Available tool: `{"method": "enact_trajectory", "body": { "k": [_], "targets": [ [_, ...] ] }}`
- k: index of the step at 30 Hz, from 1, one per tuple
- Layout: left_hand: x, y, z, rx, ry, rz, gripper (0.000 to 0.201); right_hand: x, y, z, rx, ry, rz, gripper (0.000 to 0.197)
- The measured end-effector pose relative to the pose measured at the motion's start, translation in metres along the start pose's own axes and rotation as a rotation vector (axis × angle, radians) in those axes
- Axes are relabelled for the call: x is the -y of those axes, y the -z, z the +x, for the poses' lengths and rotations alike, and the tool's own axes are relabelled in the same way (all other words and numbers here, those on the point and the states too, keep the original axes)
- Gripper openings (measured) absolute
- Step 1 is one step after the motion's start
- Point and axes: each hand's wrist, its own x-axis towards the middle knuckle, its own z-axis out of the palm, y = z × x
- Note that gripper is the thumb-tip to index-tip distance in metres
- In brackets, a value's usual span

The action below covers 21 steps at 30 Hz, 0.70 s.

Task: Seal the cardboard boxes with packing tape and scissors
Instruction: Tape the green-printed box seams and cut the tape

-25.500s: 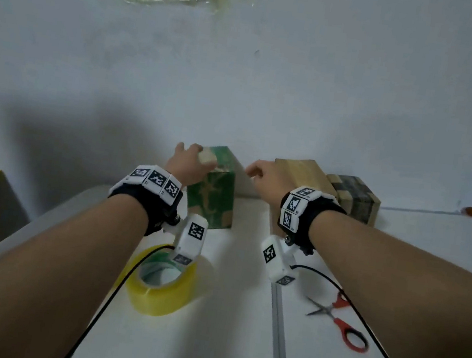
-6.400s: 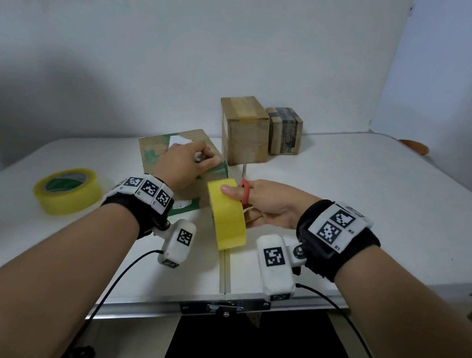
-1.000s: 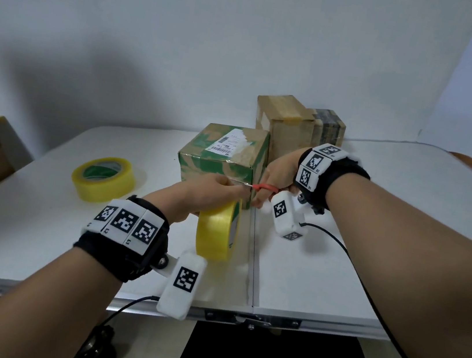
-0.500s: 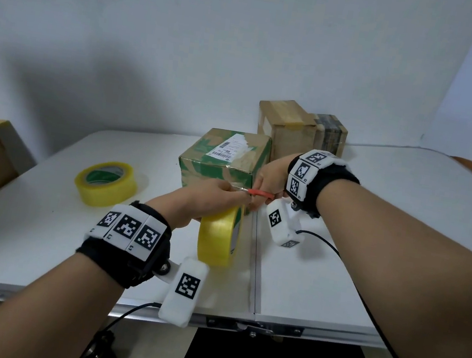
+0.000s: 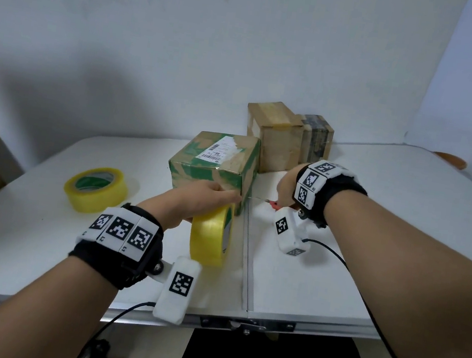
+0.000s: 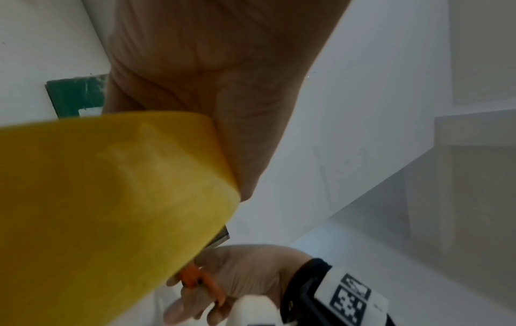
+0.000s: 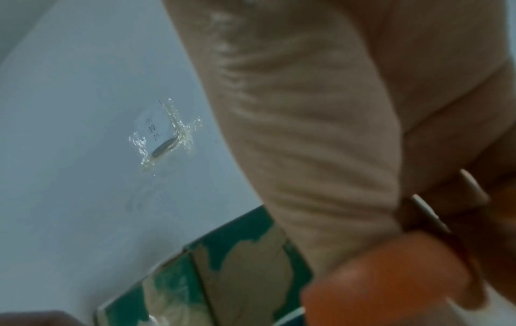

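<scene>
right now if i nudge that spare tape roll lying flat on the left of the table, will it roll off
Probably not: the spare tape roll lies flat on its side, so a nudge should slide it across the smooth table rather than roll it. It looks thick with tape, so likely fairly heavy for its size. Tipped onto its edge, it could roll easily.

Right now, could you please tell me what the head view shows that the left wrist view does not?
Only the head view shows the second tape roll lying flat on the table, the two brown boxes and the shipping label. Only the left wrist view shows the right hand from the palm side, fingers through the orange scissor handles. Both show the held tape roll and green box.
</scene>
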Motion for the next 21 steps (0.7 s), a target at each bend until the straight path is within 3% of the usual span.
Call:
{"method": "enact_trajectory", "body": {
  "k": [2, 5, 8, 11, 13, 14, 16, 18, 21],
  "targets": [
    [0.000, 0.000, 0.000, -0.002, -0.009, -0.015, 0.050, -0.006, -0.004, -0.024, -0.088, -0.075, 0.006, 0.037],
    [0.000, 0.000, -0.001, -0.006, -0.016, -0.025, 0.047, -0.008, -0.012, -0.031, -0.040, -0.092, 0.222, 0.022],
    [-0.001, 0.001, -0.001, -0.013, -0.015, -0.012, 0.048, -0.012, -0.015, 0.008, -0.045, -0.071, 0.318, 0.061],
    [-0.001, 0.001, -0.002, -0.019, -0.019, 0.000, 0.049, 0.009, 0.000, 0.006, -0.432, -0.104, 0.528, 0.021],
    [-0.001, 0.002, -0.002, -0.023, -0.022, -0.005, 0.048, 0.026, 0.018, -0.002, -0.749, 0.029, 0.626, 0.023],
    [-0.001, 0.002, -0.003, -0.021, -0.021, -0.013, 0.047, 0.035, 0.024, -0.006, -0.801, 0.122, 0.658, 0.028],
    [-0.001, 0.004, -0.004, -0.008, -0.017, -0.039, 0.040, 0.048, 0.027, -0.002, -0.704, 0.308, 0.617, 0.043],
    [0.000, 0.006, -0.005, 0.005, -0.019, -0.062, 0.035, 0.058, 0.024, 0.007, -0.570, 0.351, 0.519, 0.055],
    [0.004, 0.011, -0.003, 0.031, -0.023, -0.087, 0.037, 0.062, 0.020, 0.016, -0.613, 0.348, 0.444, 0.060]
  ]
}}
